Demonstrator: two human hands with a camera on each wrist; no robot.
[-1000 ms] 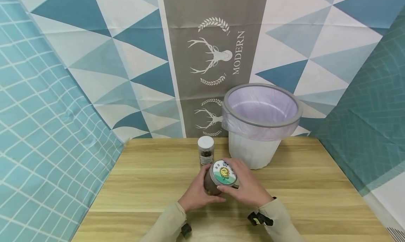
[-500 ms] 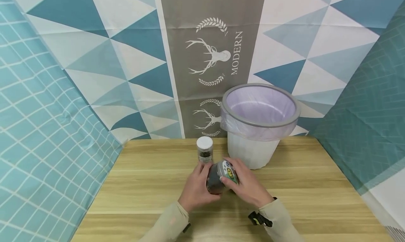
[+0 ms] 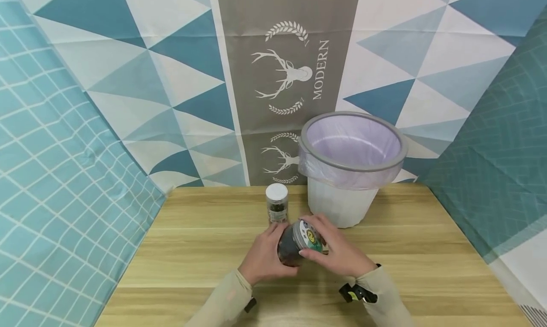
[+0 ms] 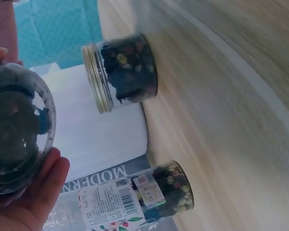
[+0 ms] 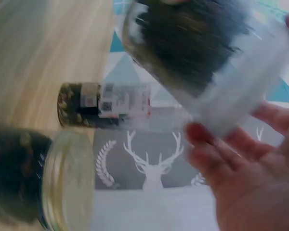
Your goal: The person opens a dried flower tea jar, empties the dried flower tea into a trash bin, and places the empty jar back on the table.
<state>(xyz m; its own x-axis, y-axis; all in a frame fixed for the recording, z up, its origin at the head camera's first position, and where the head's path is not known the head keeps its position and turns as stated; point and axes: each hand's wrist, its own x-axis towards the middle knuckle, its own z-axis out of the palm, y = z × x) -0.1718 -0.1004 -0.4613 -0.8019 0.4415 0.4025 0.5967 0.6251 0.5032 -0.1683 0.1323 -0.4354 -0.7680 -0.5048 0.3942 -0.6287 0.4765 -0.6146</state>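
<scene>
A clear jar [image 3: 289,247] of dark dried pieces, resembling loose tea, is held tilted between my hands, its lid [image 3: 311,237] with a yellow cartoon sticker leaning right. My left hand [image 3: 266,255] grips the jar's body from the left. On the other side my right hand [image 3: 339,251] grips the lid, thumb in front and fingers behind. The left wrist view shows the jar's base [image 4: 14,130] raised off the table. A second, gold-lidded jar [image 4: 130,70] stands on the table, mostly hidden by my right hand in the head view.
A tall clear jar [image 3: 277,206] with a white lid and label stands just behind my hands. Behind my right hand is a white bin [image 3: 342,201] with a grey rim and purple liner. A patterned cloth backdrop [image 3: 179,80] rises at the wooden table's [image 3: 205,251] far edge.
The held jar has tipped from nearly upright to leaning right, its lid turned toward my right hand. Both hands have kept hold of it.
</scene>
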